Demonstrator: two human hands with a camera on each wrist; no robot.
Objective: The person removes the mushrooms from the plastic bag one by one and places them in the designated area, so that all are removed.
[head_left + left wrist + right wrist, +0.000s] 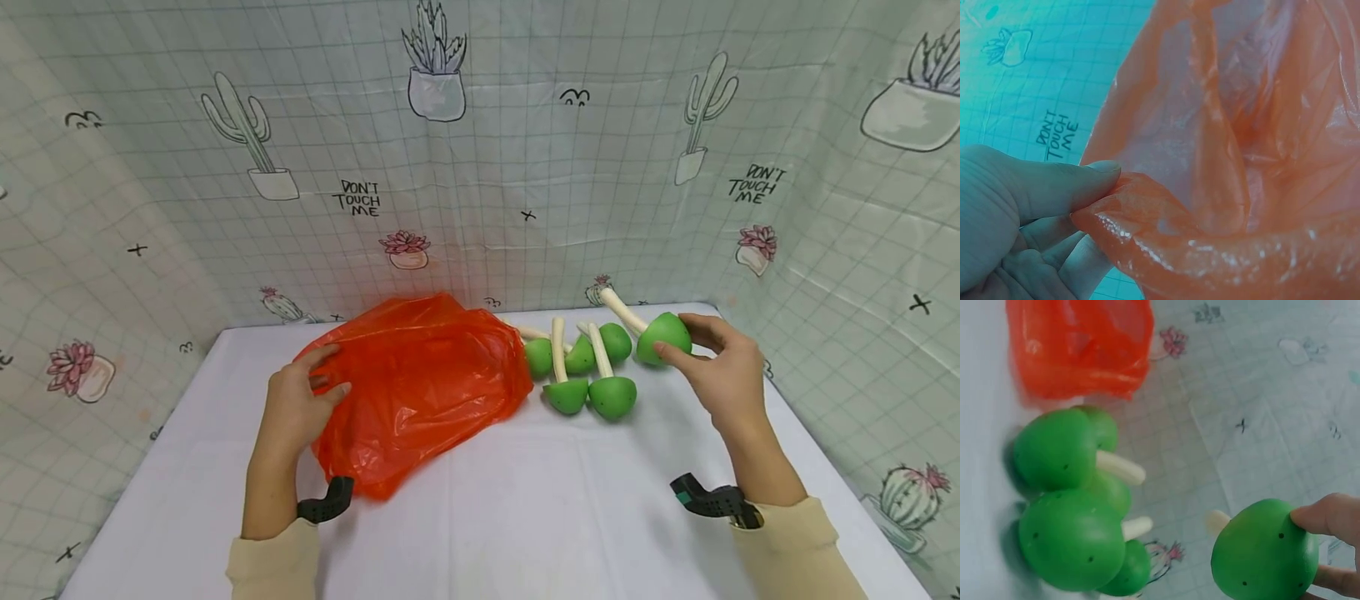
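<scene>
My left hand (pixel 298 408) pinches the rim of a red plastic bag (pixel 427 392) between thumb and fingers; the left wrist view shows the bag's edge (pixel 1141 206) under the thumb. My right hand (pixel 723 371) holds a toy mushroom by its green cap (pixel 664 337), with the pale stem (pixel 622 312) pointing up and left, above the table. Several more green-capped toy mushrooms (pixel 612 398) lie bunched beside the bag's right end. In the right wrist view the held mushroom (pixel 1266 550) is apart from the bunch (pixel 1072 540).
A white cloth covers the table (pixel 510 517). Behind and at both sides hangs a gridded curtain (pixel 495 150) printed with cacti and lettering. Each wrist bears a black strap-like device (pixel 712 497).
</scene>
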